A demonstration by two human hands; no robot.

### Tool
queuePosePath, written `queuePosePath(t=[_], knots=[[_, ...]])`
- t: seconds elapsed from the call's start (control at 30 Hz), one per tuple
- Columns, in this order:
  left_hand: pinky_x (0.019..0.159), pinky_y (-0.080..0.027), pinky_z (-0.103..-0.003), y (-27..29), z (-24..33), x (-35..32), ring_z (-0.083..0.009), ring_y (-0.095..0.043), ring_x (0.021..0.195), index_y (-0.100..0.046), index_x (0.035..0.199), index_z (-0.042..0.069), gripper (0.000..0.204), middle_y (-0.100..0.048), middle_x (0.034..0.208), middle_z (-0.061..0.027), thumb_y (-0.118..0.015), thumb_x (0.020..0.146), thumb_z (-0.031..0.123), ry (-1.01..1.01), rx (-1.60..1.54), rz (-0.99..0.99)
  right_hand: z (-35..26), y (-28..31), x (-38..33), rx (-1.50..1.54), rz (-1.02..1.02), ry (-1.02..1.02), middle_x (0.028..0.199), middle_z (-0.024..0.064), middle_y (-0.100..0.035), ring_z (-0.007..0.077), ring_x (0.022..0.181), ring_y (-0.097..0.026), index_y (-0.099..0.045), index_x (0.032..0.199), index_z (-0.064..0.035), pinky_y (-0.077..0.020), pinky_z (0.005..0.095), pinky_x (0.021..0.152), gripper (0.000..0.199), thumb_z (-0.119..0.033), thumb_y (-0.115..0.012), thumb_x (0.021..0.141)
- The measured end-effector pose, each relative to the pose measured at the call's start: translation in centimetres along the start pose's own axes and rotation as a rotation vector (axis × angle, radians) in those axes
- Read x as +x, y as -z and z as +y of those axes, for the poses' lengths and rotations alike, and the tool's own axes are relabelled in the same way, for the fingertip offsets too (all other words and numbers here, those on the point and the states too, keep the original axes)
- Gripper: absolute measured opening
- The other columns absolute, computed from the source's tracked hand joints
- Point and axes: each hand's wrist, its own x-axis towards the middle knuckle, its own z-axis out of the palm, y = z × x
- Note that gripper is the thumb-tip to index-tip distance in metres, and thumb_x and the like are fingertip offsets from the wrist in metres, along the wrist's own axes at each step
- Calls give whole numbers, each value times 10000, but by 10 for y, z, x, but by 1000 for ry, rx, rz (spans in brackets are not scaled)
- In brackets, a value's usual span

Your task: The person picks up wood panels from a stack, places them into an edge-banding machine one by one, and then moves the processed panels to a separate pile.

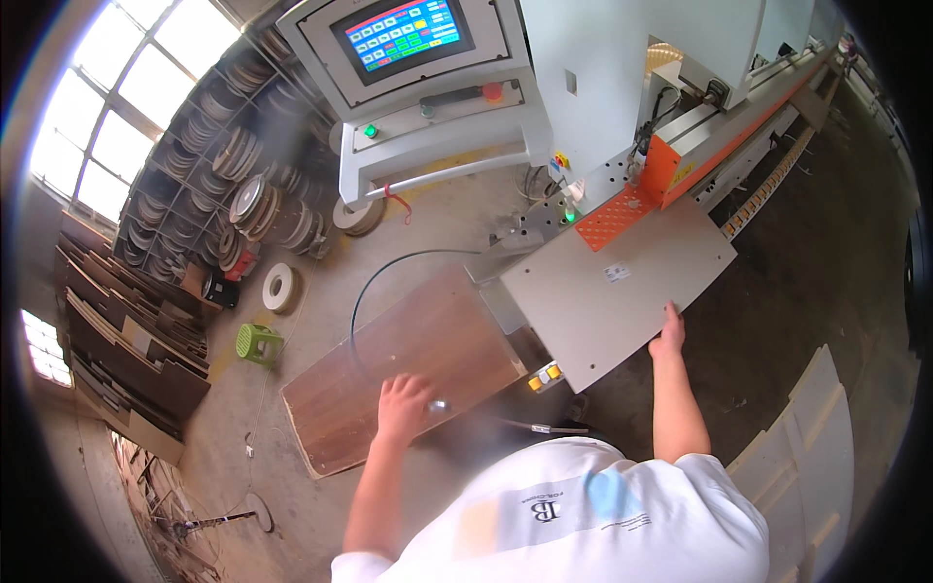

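My right hand (668,333) grips the near right edge of a light grey board (622,291), thumb on top, the other fingers hidden beneath. The board is flat and rectangular, with a small white label and a few holes. Its far edge meets an orange perforated guard (618,216) on the machine. My left hand (404,400) hovers or rests over a brown wood-grain surface (418,335), fingers curled. A small shiny metal piece (438,405) shows beside its thumb; I cannot make out what it belongs to. A thin dark hose (374,277) loops behind that hand.
A control console (408,49) with a lit screen stands at the far side of the grey machine (593,87). Yellow buttons (546,377) sit beside the board. Coils of edge tape (262,204) fill a rack at left, near a green stool (258,343). White panels (792,466) lean at right.
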Motion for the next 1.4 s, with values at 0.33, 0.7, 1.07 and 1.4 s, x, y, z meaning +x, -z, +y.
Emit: queuePosePath(t=[0.33,0.7,1.07,1.4], knots=[[711,-495,-326,-10,-126,174,-213,-637,782,-673,980,81,171,-674,869,-58,-764,836,93,164,-548,662,39,146,-123,-373,287,15,901,-55,-550,76,730,-522,-557,1100,-203,-430,257,602,283,-385,-685,925],[709,-491,-271,-89,-188,325,-134,-630,796,-585,1089,28,225,-624,900,-29,-591,1028,245,318,-1041,450,169,318,-410,-557,613,-230,792,18,-558,141,615,-539,-594,1000,-119,-441,286,455,227,-316,-673,920],[982,-456,-426,-168,27,183,-255,-539,1175,-468,1365,9,447,-530,1318,-160,-531,1018,283,270,-1280,272,242,278,-505,-817,464,-80,959,78,-740,162,834,-714,-678,1194,-87,-572,325,733,432,-403,-707,901],[803,-566,-340,-156,351,-148,-230,-723,908,-694,1150,120,238,-736,1045,-85,-669,947,241,-1682,-592,-806,334,423,-696,-395,871,-41,879,57,-734,164,744,-690,-736,1081,-86,-566,341,659,348,-378,-700,895]])
